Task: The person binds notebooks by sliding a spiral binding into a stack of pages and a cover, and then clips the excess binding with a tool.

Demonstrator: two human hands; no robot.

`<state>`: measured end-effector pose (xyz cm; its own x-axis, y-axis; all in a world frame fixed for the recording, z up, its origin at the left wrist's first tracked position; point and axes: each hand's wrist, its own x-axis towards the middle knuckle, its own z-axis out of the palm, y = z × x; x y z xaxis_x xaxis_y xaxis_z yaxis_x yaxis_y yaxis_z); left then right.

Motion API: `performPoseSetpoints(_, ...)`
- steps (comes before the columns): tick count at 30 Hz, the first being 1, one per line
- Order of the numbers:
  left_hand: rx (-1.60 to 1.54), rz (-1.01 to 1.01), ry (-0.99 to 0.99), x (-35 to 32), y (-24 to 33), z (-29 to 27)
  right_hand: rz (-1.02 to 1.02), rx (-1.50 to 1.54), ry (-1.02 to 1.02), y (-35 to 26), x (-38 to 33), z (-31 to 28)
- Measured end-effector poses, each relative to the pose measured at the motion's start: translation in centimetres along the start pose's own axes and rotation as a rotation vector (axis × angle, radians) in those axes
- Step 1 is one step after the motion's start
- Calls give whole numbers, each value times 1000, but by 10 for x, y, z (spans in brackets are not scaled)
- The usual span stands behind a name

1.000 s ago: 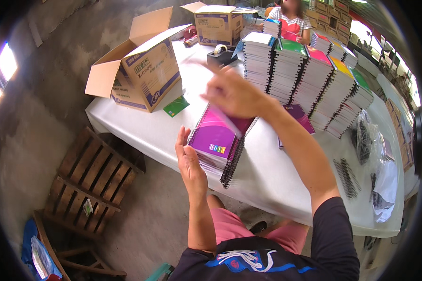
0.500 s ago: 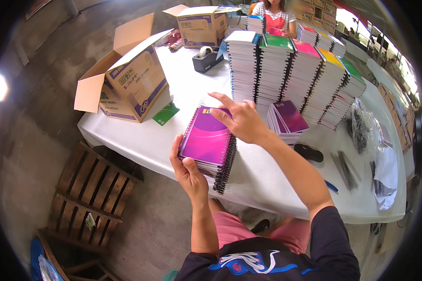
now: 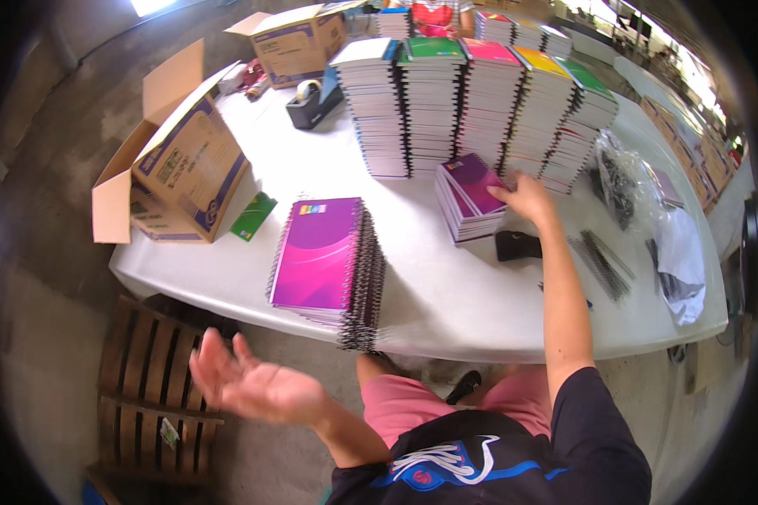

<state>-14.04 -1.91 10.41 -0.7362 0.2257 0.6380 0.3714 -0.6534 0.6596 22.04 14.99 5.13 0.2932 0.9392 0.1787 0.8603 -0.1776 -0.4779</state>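
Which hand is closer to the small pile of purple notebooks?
Right. The right hand touches the small purple pile; the left hand hangs open below the table edge, far away.

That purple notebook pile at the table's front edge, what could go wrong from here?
The purple notebook pile sits at the table edge, its near corner seemingly past the rim and neither hand on it, so it could tip off. The left hand is open below the tabletop, off the pile. The right hand reaches the small purple stack beside the tall notebook columns; a knock there might topple them.
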Motion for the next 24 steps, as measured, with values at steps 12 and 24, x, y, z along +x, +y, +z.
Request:
performPoseSetpoints(12,-75,291,-970,-115,41,54,-424,306,174,-30,-119,-25)
performPoseSetpoints(24,449,259,-1164,-193,-18,83,-22,-262,254,136,-144,-50)
